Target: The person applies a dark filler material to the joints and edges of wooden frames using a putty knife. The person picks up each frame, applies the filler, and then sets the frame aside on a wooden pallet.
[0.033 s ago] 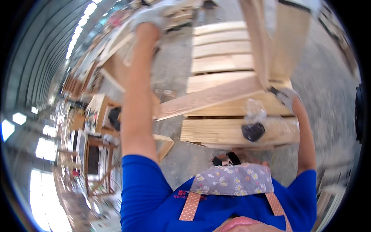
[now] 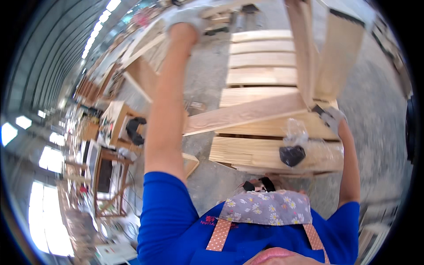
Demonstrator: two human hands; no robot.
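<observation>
My left hand (image 2: 189,17), in a pale work glove, is stretched far up and closed on the edge of a light wooden board (image 2: 221,8) at the top of the view. In a grey glove, my right hand (image 2: 332,119) grips the lower end of an upright wooden panel (image 2: 341,53) with a narrow plank (image 2: 304,53) beside it. Whether board and panel are one piece I cannot tell. Below them lies a slatted wooden pallet (image 2: 260,75), with a long plank (image 2: 247,115) slanting across it.
A black object in a clear plastic bag (image 2: 292,154) rests on the pallet's near slat. Wooden tables and frames (image 2: 115,119) stand on the left along a long hall. Grey concrete floor (image 2: 384,132) lies to the right of the pallet.
</observation>
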